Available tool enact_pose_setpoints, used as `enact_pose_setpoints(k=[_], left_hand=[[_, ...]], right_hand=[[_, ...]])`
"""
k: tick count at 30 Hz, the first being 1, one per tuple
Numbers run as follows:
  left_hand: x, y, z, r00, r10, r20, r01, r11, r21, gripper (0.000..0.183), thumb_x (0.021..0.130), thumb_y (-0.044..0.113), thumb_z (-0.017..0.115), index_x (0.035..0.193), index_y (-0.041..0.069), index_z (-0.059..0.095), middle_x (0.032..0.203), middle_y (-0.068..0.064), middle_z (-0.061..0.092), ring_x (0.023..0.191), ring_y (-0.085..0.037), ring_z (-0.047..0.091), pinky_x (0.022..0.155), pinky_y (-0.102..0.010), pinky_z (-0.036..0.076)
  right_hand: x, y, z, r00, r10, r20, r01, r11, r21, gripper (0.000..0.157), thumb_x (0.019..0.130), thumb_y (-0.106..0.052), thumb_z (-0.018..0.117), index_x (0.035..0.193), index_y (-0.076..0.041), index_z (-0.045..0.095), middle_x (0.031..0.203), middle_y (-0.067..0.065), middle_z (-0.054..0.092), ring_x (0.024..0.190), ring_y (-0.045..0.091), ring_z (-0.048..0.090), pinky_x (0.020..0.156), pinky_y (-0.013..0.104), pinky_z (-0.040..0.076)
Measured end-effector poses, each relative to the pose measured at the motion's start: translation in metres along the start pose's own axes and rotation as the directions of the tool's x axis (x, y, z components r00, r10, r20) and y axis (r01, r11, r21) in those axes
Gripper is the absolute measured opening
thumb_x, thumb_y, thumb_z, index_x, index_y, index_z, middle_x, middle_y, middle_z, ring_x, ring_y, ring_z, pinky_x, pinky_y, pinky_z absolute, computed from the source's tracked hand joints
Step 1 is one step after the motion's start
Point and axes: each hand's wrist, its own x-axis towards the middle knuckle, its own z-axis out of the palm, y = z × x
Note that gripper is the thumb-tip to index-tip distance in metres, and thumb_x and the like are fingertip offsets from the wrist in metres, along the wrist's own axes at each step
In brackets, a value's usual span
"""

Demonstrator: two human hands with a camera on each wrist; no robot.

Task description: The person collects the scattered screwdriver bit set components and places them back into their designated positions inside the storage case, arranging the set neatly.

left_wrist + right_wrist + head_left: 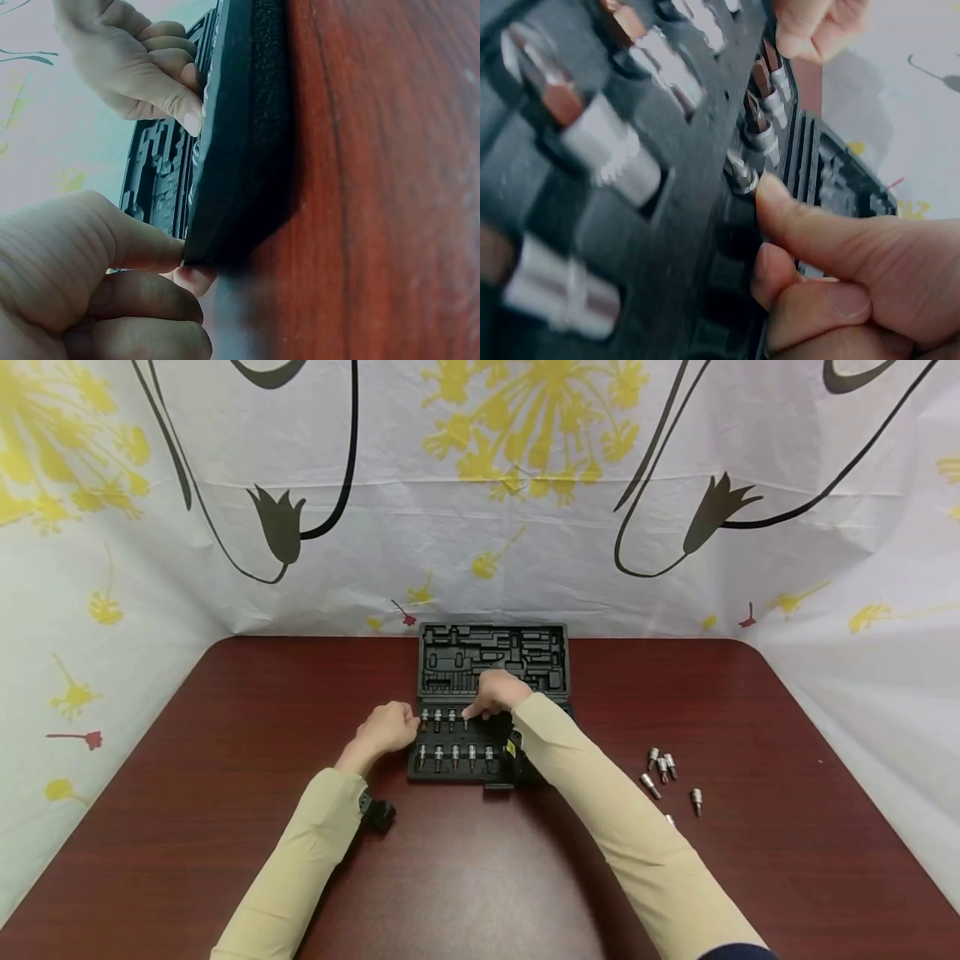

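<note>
A black plastic tool case [450, 739] lies open on the table, with two rows of bit sockets [455, 756] in its near half. My left hand [388, 727] pinches the case's left edge between thumb and fingers, as the left wrist view shows. My right hand [495, 692] is over the far row, fingers curled. In the right wrist view its thumb [776, 199] is against the end of a bit socket [742, 176], the rightmost filled place of that row in the head view. Past this socket, the neighbouring slots [731, 277] hold nothing.
Several loose bit sockets [663, 768] lie on the dark red table [757, 710] to the right of the case, one partly behind the right sleeve [600, 810]. The moulded lid [453, 652] stands raised at the back, near a patterned cloth [360, 585].
</note>
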Motion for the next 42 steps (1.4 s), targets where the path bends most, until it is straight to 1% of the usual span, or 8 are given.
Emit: enact_pose_setpoints(k=[3,7,10,14,18,21,34,42], left_hand=[[0.001,0.0,0.0,1.0,-0.005,0.006,0.005,1.0,0.004,0.036,0.097,0.021,0.047,0.064,0.012,0.037,0.057,-0.001,0.03,0.053,-0.015,0.028,0.053,-0.029,0.026],[0.0,0.001,-0.001,1.0,-0.012,0.003,0.012,1.0,0.012,0.035,0.097,0.021,0.048,0.064,0.012,0.038,0.057,-0.001,0.032,0.053,-0.016,0.031,0.053,-0.029,0.028],[0.0,0.002,-0.001,1.0,-0.01,0.002,0.01,1.0,0.01,0.035,0.097,0.021,0.048,0.065,0.012,0.039,0.058,-0.001,0.033,0.053,-0.016,0.032,0.053,-0.029,0.028],[-0.001,0.002,0.0,1.0,-0.008,0.009,0.008,1.0,0.01,0.034,0.097,0.021,0.048,0.065,0.011,0.039,0.058,-0.002,0.034,0.052,-0.016,0.033,0.052,-0.029,0.029],[-0.001,0.002,0.0,1.0,-0.005,0.007,0.005,1.0,0.014,0.035,0.097,0.021,0.048,0.064,0.011,0.04,0.058,-0.002,0.035,0.053,-0.017,0.034,0.053,-0.029,0.029],[0.0,0.002,0.0,1.0,-0.006,0.005,0.006,1.0,0.016,0.035,0.097,0.021,0.048,0.064,0.012,0.04,0.058,-0.002,0.035,0.053,-0.017,0.034,0.053,-0.03,0.029],[0.0,0.001,0.0,1.0,0.001,0.011,-0.002,1.0,0.014,0.035,0.097,0.021,0.047,0.065,0.011,0.04,0.058,-0.002,0.035,0.052,-0.017,0.034,0.052,-0.029,0.029],[-0.001,0.002,-0.001,1.0,0.005,0.009,-0.005,1.0,0.014,0.035,0.097,0.021,0.047,0.065,0.012,0.04,0.058,-0.002,0.036,0.053,-0.017,0.035,0.052,-0.029,0.03]], right_hand=[[-0.002,0.0,0.001,0.999,-0.035,-0.035,0.035,0.999,-0.009,0.031,0.083,-0.031,0.072,0.064,-0.009,0.061,0.055,0.002,0.053,0.048,0.013,0.04,0.056,0.028,0.035],[-0.007,0.002,0.005,0.984,-0.143,-0.102,0.14,0.99,-0.035,0.027,0.084,-0.026,0.072,0.065,-0.008,0.064,0.063,0.004,0.063,0.053,0.014,0.053,0.055,0.027,0.039],[-0.01,0.006,0.008,0.975,-0.177,-0.138,0.179,0.984,0.003,0.027,0.086,-0.024,0.07,0.066,-0.007,0.067,0.063,0.005,0.065,0.048,0.013,0.049,0.052,0.026,0.038],[-0.014,0.016,0.006,0.968,-0.172,-0.183,0.185,0.981,0.056,0.032,0.088,-0.023,0.065,0.063,-0.003,0.068,0.05,0.003,0.056,0.038,0.01,0.035,0.046,0.024,0.033],[-0.022,0.026,0.002,0.966,-0.156,-0.206,0.176,0.981,0.08,0.047,0.09,-0.023,0.062,0.047,-0.009,0.052,0.039,-0.003,0.035,0.035,0.008,0.022,0.041,0.023,0.026],[-0.028,0.033,-0.001,0.961,-0.16,-0.226,0.184,0.979,0.09,0.053,0.09,-0.023,0.062,0.043,-0.015,0.038,0.039,-0.005,0.027,0.035,0.008,0.018,0.04,0.023,0.023],[-0.046,0.05,-0.007,0.937,-0.194,-0.29,0.227,0.97,0.085,0.052,0.088,-0.018,0.062,0.045,-0.017,0.033,0.042,-0.007,0.022,0.039,0.007,0.015,0.043,0.022,0.021],[-0.054,0.065,-0.007,0.933,-0.187,-0.307,0.222,0.972,0.082,0.05,0.088,-0.019,0.061,0.046,-0.018,0.034,0.044,-0.007,0.023,0.04,0.007,0.017,0.044,0.023,0.022]])
